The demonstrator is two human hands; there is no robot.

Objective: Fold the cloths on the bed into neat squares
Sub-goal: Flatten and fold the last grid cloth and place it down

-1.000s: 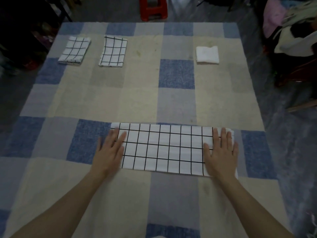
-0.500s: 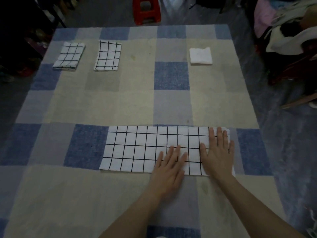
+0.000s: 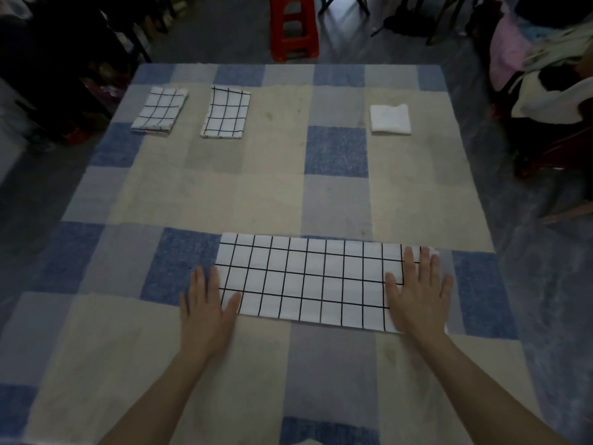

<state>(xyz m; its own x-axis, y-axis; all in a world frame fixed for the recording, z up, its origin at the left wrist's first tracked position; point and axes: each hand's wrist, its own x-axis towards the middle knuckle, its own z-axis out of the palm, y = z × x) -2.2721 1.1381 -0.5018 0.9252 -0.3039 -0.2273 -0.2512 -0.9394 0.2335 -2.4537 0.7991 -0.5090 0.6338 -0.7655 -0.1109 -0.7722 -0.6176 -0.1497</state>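
A long white cloth with a black grid [image 3: 308, 281] lies flat as a strip across the near part of the bed [image 3: 272, 194]. My left hand [image 3: 207, 308] rests flat, fingers apart, on the strip's left end, partly on the bedspread. My right hand [image 3: 417, 295] lies flat on the strip's right end. Neither hand grips anything. Far back on the left lie two folded grid cloths, one at the corner [image 3: 159, 110] and one beside it [image 3: 226, 112]. A folded plain white cloth [image 3: 390, 119] sits at the back right.
The bedspread is checked in blue, grey and cream. A red plastic stool [image 3: 293, 27] stands beyond the far edge. A chair piled with clothes [image 3: 552, 85] is at the right. Dark furniture [image 3: 64, 65] stands along the left side.
My left hand has slid left along the strip from near its right end to its left end. My right hand has stayed on the right end.
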